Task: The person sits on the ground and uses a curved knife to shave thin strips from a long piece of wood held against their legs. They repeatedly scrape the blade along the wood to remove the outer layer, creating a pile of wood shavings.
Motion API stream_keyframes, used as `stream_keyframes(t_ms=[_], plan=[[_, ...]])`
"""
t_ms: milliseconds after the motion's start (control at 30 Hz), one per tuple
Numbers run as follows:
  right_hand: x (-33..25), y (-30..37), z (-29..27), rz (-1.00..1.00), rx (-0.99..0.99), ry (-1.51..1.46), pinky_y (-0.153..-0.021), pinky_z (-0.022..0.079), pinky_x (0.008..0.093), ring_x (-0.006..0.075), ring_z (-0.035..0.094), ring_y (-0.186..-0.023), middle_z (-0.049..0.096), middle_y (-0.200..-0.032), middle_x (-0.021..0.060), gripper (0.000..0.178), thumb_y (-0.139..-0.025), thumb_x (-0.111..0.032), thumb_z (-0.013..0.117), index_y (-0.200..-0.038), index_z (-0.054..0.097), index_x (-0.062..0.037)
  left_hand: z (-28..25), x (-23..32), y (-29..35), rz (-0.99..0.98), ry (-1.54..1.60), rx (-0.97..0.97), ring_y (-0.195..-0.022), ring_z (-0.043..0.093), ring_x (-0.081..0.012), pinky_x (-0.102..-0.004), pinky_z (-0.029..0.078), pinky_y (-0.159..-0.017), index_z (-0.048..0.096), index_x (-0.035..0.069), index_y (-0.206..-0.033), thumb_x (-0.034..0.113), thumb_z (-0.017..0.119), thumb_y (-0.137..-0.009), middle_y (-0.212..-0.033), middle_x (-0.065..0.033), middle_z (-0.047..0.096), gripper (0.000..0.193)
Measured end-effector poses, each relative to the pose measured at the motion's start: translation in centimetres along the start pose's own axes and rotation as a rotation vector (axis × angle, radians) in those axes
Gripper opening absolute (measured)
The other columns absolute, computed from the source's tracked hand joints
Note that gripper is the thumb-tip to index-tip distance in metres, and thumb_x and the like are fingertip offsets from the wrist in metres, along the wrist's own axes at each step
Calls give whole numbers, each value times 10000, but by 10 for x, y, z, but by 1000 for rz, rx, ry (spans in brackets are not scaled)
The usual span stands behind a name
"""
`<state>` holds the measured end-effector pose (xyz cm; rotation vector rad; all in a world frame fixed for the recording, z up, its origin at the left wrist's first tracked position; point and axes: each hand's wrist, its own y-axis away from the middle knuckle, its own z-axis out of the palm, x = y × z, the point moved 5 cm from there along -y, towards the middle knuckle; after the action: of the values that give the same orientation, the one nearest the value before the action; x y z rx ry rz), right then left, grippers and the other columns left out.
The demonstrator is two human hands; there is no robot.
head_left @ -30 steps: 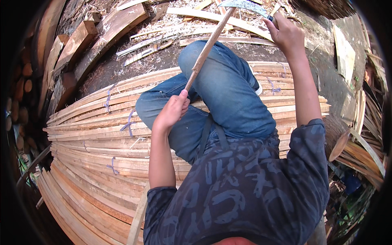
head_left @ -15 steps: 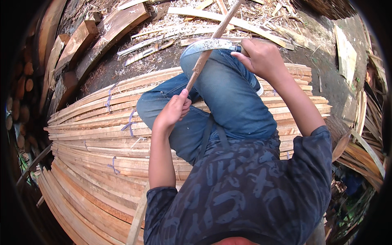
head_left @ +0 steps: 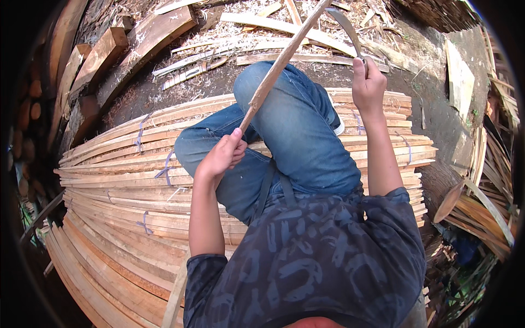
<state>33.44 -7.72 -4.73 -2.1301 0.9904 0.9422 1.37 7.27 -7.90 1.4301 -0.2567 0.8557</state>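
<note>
My left hand (head_left: 223, 155) is closed round the lower end of a long brown wooden stick (head_left: 279, 65). The stick slants up and away to the right, passing over my raised knee, and its far end leaves the top of the view. In my right hand (head_left: 369, 87) is the handle of a curved-blade knife (head_left: 346, 28). Its blade points up and bends left toward the far part of the stick, with a gap between them lower down. The knife's handle is mostly hidden by my fingers.
I sit cross-legged on bundles of sawn wooden strips (head_left: 126, 186) tied with purple string. Thick beams (head_left: 147, 52) lie at the far left. Shavings and loose slats (head_left: 290, 27) cover the ground ahead. At the right are a log (head_left: 451, 199) and piled offcuts (head_left: 481, 224).
My right hand has moved the knife off the stick, out to the right, and turned the blade from pointing left to pointing up. My left hand keeps its hold on the stick.
</note>
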Motion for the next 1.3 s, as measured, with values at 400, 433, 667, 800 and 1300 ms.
stream_keyframes(t_ms=[400,433,667,800,1300], plan=[[-70,42,65,-338,-314,76,-476,455,392,307,599,-533,559,-570,109,345,-869,-360,669,-757,521,-69,-4,3,-1,-51,109,-77,-436,222,-56,-230,191,-401,294,145,-612,667,273,-956,-512,67,241,626],[-73,42,62,-341,-313,137,-475,457,392,304,602,-535,566,-575,105,350,-870,-373,664,-757,522,-73,-3,4,0,-45,92,-52,-437,220,-56,-230,191,-400,292,145,-613,667,273,-956,-514,67,239,625],[-67,10,31,-548,-272,514,-426,482,357,242,624,-493,601,-575,58,427,-881,-531,576,-748,557,-125,-4,5,-2,-52,76,-14,-441,219,-57,-233,193,-401,276,150,-609,669,280,-954,-522,68,234,623],[-47,-23,12,-329,-167,591,-436,483,371,248,622,-494,593,-558,64,428,-907,-517,552,-736,557,-124,-2,5,0,-55,81,-10,-440,211,-59,-236,188,-404,260,155,-602,683,290,-944,-522,71,228,630],[-75,55,57,-368,-325,236,-462,496,389,280,628,-517,596,-580,77,399,-875,-455,625,-725,525,-100,-3,3,-2,-91,97,-73,-406,201,-53,-217,184,-387,267,160,-600,712,228,-934,-495,76,211,646]])
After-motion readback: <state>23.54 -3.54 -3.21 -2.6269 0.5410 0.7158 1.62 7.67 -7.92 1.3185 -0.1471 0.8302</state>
